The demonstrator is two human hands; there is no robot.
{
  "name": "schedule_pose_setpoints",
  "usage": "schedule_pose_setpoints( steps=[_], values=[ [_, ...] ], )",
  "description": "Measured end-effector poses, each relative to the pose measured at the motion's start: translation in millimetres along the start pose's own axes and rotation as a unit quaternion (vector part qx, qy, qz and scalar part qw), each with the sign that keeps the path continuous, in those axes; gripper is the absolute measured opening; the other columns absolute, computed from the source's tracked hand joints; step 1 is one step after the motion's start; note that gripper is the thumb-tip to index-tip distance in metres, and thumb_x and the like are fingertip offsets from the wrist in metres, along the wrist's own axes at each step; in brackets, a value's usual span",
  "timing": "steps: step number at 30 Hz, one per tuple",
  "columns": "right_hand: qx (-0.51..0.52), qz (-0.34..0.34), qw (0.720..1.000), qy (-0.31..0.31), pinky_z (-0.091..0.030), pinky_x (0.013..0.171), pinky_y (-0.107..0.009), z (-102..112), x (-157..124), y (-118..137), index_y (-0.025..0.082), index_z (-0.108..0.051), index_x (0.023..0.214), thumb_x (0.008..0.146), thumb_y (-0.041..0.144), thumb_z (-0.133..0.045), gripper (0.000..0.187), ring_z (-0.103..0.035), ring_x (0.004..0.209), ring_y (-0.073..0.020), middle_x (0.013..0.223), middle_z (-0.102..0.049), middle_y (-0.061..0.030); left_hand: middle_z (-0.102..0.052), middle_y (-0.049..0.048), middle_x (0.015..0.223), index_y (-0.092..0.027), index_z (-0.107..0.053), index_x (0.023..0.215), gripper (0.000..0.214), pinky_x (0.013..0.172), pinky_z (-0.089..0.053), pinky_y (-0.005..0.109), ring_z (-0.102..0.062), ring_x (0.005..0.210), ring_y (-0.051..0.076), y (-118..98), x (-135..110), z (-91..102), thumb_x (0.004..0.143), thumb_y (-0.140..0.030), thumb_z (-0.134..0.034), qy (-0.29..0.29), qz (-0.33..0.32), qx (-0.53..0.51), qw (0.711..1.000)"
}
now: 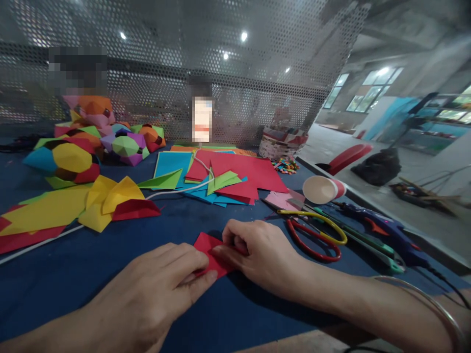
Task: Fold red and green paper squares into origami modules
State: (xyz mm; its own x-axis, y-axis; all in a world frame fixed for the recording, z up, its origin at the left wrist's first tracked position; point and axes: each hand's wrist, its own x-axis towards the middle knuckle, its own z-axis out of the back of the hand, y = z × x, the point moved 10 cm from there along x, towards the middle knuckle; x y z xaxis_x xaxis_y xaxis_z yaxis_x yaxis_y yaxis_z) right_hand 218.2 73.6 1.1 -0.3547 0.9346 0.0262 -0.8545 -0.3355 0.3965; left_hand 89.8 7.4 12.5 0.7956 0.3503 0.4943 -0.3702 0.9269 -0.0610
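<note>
A small piece of red paper (206, 246) lies folded on the dark blue table (66, 274) in front of me. My left hand (154, 289) presses on its near edge with the fingers closed together on the paper. My right hand (257, 255) pinches the paper's right side, fingers curled over the fold. Most of the paper is hidden under both hands.
Scissors with red and yellow handles (312, 233), a blue glue gun (386, 230) and a tipped paper cup (322, 189) lie to the right. Sheets of red, blue and green paper (235, 171) lie behind. Yellow and red folded pieces (110, 201) and paper polyhedra (84, 142) sit at left. A perforated screen (221, 73) stands behind.
</note>
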Motion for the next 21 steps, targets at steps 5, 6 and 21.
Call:
schedule_pose_setpoints(
  steps=[5,6,21],
  values=[
    [0.031,0.058,0.998,-0.005,-0.041,0.088,-0.041,1.0,-12.7,14.6,0.018,-0.067,0.116,0.099,0.04,-0.077,0.029,-0.068,0.095,-0.0272,0.108,-0.078,-0.0085,-0.07,-0.0004,0.099,-0.024,-0.061,0.129,0.033,0.074,-0.047,0.03,-0.067,0.083,0.018,5.0,-4.2,-2.6,0.105,-0.008,-0.046,0.009,0.026,-0.002,1.0],
    [0.037,0.062,0.997,-0.004,-0.041,0.093,-0.044,1.1,-14.7,15.5,0.018,-0.065,0.119,0.099,0.04,-0.075,0.03,-0.069,0.098,-0.0286,0.113,-0.077,-0.0097,-0.07,-0.0002,0.099,-0.024,-0.06,0.13,0.034,0.074,-0.047,0.03,-0.066,0.084,0.018,4.4,-4.7,-2.7,0.104,-0.007,-0.046,0.012,0.025,-0.003,1.0],
    [0.068,0.006,0.993,0.097,-0.046,0.086,-0.038,10.0,-8.8,-12.0,0.018,-0.061,0.144,0.092,0.032,-0.087,0.06,-0.065,0.099,-0.0256,0.111,-0.067,-0.0056,-0.072,0.0037,0.082,-0.014,-0.072,0.108,0.033,0.089,-0.055,0.039,-0.065,0.077,0.022,-24.3,-11.1,20.0,0.097,-0.003,-0.043,-0.111,-0.074,0.106,0.985]
  ],
)
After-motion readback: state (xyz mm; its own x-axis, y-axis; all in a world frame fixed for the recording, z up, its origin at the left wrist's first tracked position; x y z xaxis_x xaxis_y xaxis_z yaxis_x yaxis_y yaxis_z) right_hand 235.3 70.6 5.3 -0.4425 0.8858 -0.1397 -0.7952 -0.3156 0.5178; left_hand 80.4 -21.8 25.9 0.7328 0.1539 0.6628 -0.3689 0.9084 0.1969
